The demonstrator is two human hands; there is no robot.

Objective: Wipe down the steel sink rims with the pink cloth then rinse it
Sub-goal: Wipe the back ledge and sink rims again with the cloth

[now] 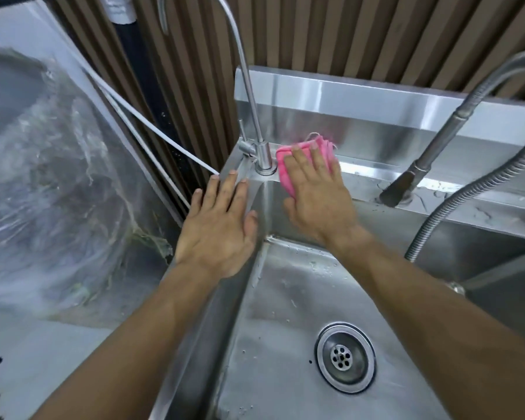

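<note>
Pink cloth (288, 165) lay under the flat, open right hand (319, 192) on the back rim (370, 174); left hand (219, 225) rested open; rinsing apparently remained.

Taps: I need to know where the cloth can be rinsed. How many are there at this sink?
2. A thin tap stands at the back left corner, beside the pink cloth. A hose tap rises from the back rim further right. More may be hidden beyond the right edge.
</note>
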